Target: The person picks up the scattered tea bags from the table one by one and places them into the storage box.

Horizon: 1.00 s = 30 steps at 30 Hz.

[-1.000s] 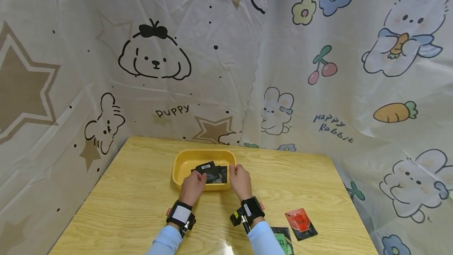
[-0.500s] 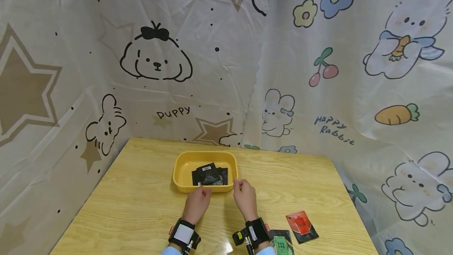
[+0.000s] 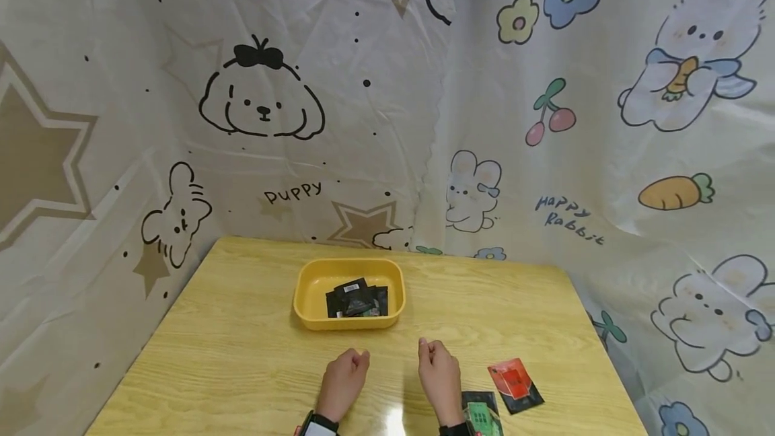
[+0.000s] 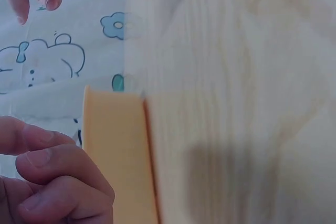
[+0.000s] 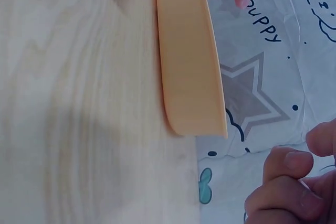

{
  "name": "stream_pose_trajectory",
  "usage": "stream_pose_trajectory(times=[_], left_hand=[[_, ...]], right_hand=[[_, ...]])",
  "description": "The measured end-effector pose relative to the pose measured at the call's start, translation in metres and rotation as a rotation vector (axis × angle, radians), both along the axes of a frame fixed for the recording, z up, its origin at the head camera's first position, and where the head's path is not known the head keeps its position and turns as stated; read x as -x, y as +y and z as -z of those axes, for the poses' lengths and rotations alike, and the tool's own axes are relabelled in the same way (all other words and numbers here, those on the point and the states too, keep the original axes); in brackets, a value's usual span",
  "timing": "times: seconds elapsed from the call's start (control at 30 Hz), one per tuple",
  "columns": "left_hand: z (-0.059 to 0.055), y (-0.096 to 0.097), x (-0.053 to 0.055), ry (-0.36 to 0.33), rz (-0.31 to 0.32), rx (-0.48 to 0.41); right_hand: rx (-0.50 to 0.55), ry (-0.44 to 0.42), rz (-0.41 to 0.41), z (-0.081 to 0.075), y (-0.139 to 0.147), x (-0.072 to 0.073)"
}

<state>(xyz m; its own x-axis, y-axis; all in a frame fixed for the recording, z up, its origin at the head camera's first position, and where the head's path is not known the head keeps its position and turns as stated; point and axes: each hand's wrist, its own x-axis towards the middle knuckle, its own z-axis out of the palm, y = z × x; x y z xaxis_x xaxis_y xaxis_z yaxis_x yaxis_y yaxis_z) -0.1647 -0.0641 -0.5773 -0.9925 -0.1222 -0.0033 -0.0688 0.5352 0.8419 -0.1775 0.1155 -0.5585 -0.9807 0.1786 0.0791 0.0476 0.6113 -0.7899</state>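
Note:
A yellow plastic tray [image 3: 349, 323] stands on the table with several black sachets [image 3: 358, 300] heaped in it. In front of it, toward the person, are both hands, apart from the tray. My left hand [image 3: 344, 382] has loosely curled fingers and holds nothing; the left wrist view shows these fingers [image 4: 68, 182] beside the tray's outer wall [image 4: 118, 156]. My right hand [image 3: 440, 382] is likewise bare, its thumb and fingers [image 5: 286, 182] relaxed with a gap between them. It is nearest to a black packet with a green label [image 3: 482, 414], partly cut off at the bottom edge.
A red and black packet [image 3: 516, 385] lies on the right side of the wooden table [image 3: 230, 355]. Behind the table hangs a cream cloth [image 3: 363, 126] printed with cartoon animals and stars. A band is worn on each wrist, the right one [image 3: 457, 429] near the green-label packet.
Both hands have drawn back from the tray toward the person, the right one also moving to the right. The left hand has left the sachets, which stay in the tray.

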Motion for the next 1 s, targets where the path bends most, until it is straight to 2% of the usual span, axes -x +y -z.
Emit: stream_pose_trajectory(times=[0.1,0.23,0.5,0.7,0.9,1.0], left_hand=[[0.003,0.004,-0.006,0.01,0.014,-0.01],[0.007,0.009,-0.013,0.016,0.022,-0.023],[0.007,0.015,-0.025,0.043,0.049,-0.053],[0.011,0.022,-0.029,0.078,0.042,-0.039],[0.015,0.028,-0.031,0.083,0.057,-0.028],[0.016,0.033,-0.033,0.082,0.064,-0.029]], right_hand=[[0.015,-0.01,-0.002,0.001,0.001,-0.006],[0.032,-0.039,0.034,0.004,0.004,-0.013],[0.019,-0.07,0.051,0.009,0.011,-0.022],[-0.024,-0.037,0.092,0.011,0.02,-0.027],[-0.04,-0.05,0.124,0.009,0.033,-0.03],[-0.055,-0.031,0.142,0.011,0.039,-0.031]])
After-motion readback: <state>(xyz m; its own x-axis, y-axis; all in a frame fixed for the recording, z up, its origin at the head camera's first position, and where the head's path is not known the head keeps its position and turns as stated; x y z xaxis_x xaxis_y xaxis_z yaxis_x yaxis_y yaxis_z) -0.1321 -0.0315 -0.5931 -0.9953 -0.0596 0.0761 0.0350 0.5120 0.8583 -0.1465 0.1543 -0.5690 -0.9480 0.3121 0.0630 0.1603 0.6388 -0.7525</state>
